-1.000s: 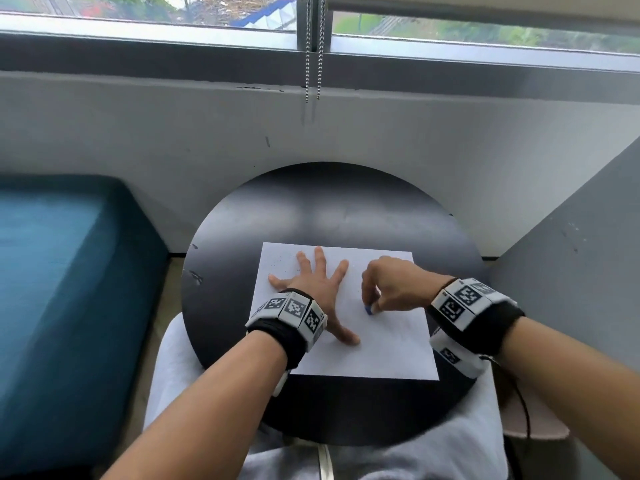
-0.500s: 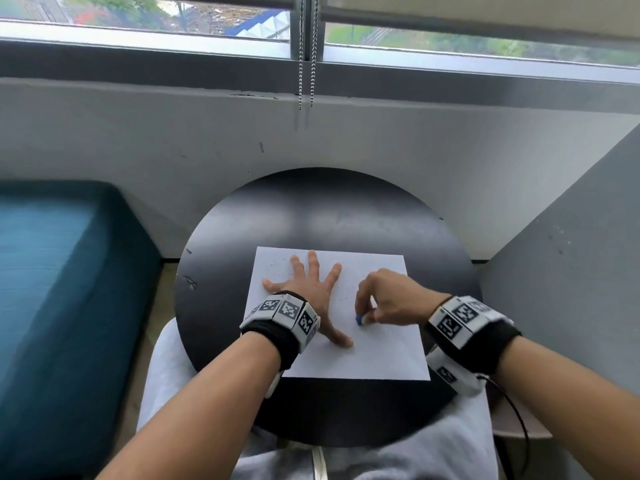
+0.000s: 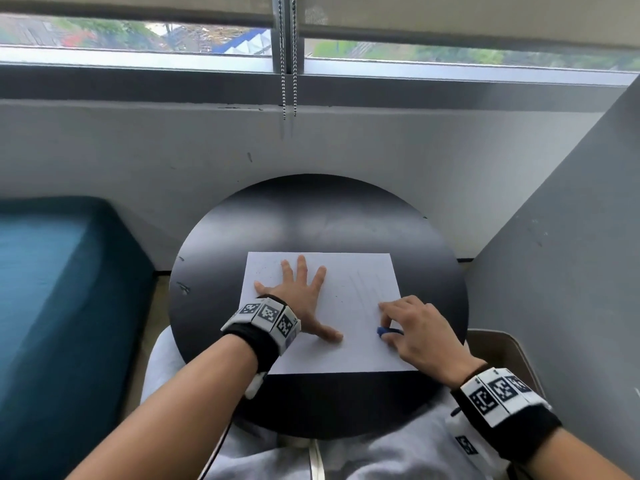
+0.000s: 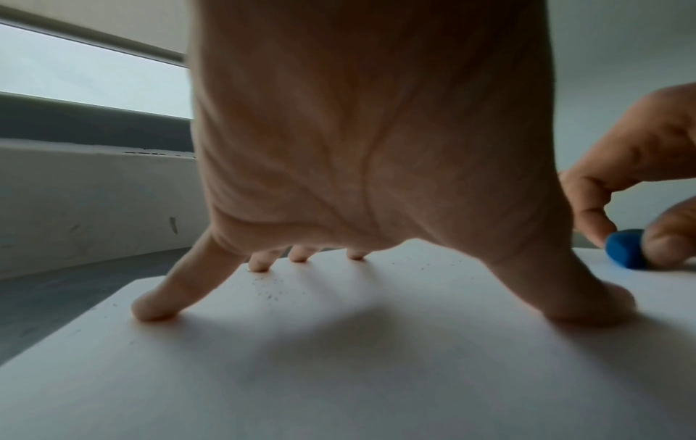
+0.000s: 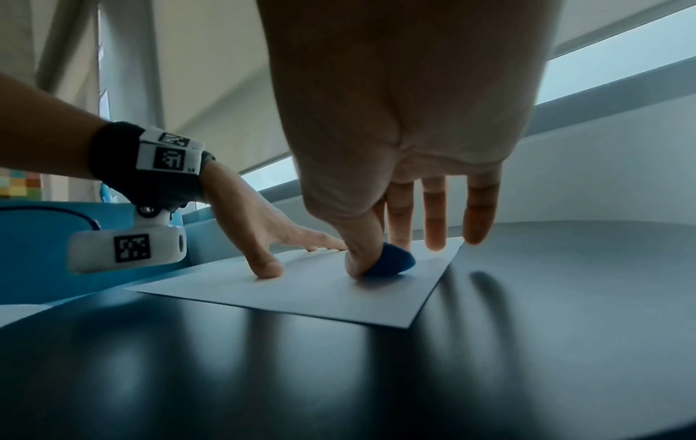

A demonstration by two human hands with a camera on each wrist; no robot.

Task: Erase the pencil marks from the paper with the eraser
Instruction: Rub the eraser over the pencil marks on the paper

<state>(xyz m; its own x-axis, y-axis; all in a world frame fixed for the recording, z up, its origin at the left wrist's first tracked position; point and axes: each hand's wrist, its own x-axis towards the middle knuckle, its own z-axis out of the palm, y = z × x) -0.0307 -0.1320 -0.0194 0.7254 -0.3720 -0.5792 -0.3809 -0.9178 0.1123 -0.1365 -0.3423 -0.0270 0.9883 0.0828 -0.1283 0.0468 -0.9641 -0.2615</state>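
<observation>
A white sheet of paper lies on the round black table. Faint pencil lines run across its right half. My left hand lies spread flat on the sheet's left half, fingers straight, pressing it down; the same hand fills the left wrist view. My right hand pinches a small blue eraser between thumb and forefinger against the paper near its right edge. The eraser touches the sheet under my thumb, other fingers extended. In the left wrist view the eraser sits at far right.
Eraser crumbs dot the paper near my left fingers. A white wall and window sill rise behind the table. A teal cushion lies on the left, a grey panel stands on the right. My lap in grey clothing is below the table.
My right hand has slid with the eraser from the sheet's middle toward its right edge and nearer to me. The left hand stays flat on the paper.
</observation>
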